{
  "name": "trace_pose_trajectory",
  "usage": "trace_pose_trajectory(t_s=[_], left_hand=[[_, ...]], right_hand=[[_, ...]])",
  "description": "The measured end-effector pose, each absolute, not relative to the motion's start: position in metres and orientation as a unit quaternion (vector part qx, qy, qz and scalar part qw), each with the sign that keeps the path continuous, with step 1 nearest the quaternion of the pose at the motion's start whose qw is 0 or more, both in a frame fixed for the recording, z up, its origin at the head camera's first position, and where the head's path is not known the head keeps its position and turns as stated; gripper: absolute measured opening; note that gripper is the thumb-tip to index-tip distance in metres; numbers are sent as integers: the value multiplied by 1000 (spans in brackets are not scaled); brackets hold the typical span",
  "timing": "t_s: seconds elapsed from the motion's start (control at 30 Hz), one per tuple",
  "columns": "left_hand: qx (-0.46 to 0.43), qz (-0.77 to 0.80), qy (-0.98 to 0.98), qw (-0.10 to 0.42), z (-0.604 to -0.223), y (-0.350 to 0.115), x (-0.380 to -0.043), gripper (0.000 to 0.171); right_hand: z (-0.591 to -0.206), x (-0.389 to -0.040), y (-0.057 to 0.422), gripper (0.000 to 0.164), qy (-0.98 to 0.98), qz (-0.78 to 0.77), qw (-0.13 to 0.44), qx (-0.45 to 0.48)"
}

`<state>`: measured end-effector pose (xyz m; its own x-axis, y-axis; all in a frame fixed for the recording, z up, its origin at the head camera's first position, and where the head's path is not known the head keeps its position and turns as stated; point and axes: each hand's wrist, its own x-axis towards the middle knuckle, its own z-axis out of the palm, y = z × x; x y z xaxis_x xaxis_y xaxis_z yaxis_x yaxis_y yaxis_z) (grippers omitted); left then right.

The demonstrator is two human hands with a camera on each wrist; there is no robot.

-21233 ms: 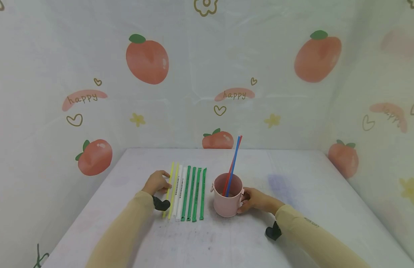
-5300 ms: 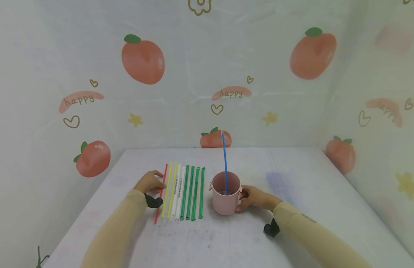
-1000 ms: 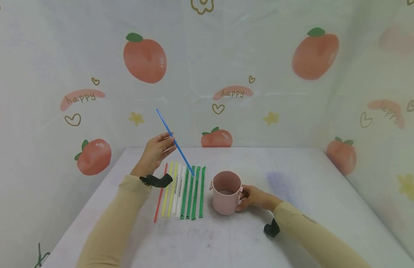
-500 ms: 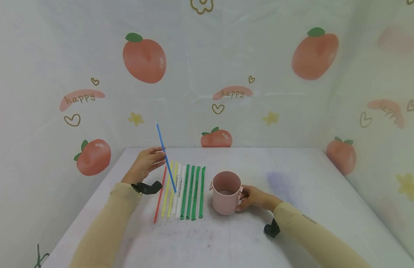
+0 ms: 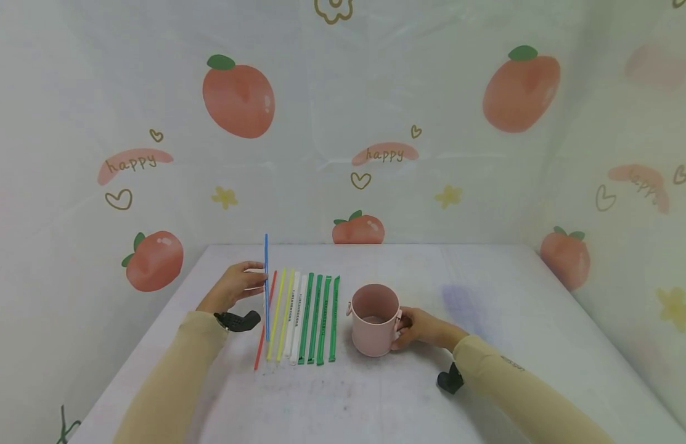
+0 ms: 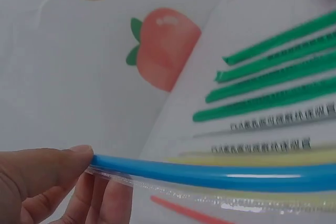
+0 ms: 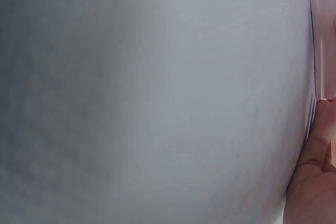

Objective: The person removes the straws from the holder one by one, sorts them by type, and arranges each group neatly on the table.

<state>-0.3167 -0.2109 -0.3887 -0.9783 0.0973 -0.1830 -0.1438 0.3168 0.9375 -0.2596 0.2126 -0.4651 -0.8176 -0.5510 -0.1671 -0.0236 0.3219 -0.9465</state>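
A person's left hand [image 5: 235, 290] pinches a thin blue plastic straw [image 5: 266, 287] upright above the row of straws [image 5: 301, 317] lying on the white table [image 5: 487, 345], while the right hand [image 5: 423, 328] grips a pink plastic cup [image 5: 375, 319].

Blue straw [image 5: 266, 283], pink cup [image 5: 375, 320], green straws [image 5: 320, 317], peach-print backdrop [image 5: 238, 95]

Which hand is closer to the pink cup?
The right hand. It holds the pink cup at its side handle, while the left hand is off beyond the row of straws, pinching a blue straw.
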Motion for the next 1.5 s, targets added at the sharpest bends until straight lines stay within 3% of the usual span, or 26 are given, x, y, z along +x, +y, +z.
trace_pose_trajectory(t_s=[0.83, 1.5], left_hand=[[-82, 481, 860, 147, -441, -229, -317, 57], [-110, 464, 865, 157, -435, -219, -316, 54]], right_hand=[[-463, -258, 211, 51, 786, -542, 237, -179], [-458, -255, 211, 53, 789, -540, 235, -177]])
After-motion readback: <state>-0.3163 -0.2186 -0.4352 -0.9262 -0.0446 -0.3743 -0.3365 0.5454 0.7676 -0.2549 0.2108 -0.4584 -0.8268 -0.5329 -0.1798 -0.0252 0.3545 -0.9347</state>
